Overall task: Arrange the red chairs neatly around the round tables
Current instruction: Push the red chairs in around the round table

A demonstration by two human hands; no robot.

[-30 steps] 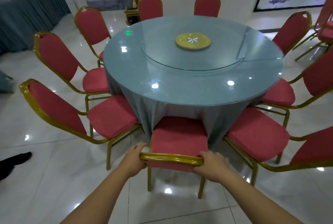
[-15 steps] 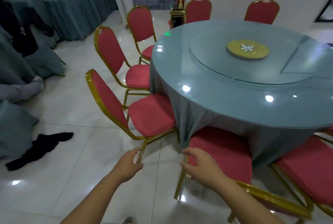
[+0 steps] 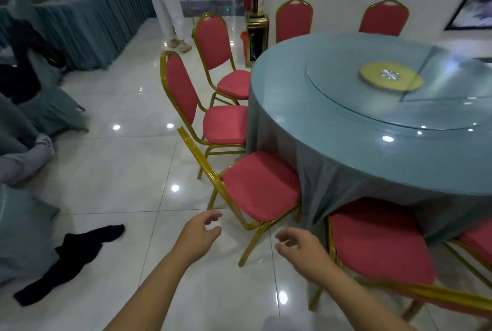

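A round table (image 3: 372,149) under a grey-blue cloth fills the right side, with red chairs ringed around its edge. The nearest red chair (image 3: 259,184) has its seat against the cloth, just ahead of both hands. The left hand (image 3: 198,235) and right hand (image 3: 300,247) hover open with curled fingers, holding nothing.

My left hand (image 3: 198,235) and right hand (image 3: 300,247) both empty, fingers loosely curled, hovering over white tiled floor (image 3: 111,171). Nearest red chair (image 3: 259,184) just ahead, seat tucked at edge of round table (image 3: 372,128), gold back frame leaning toward me. Second chair (image 3: 378,240) under right forearm. Black cloth (image 3: 66,261) on floor, left. Person in white trousers (image 3: 165,6) stands far back.
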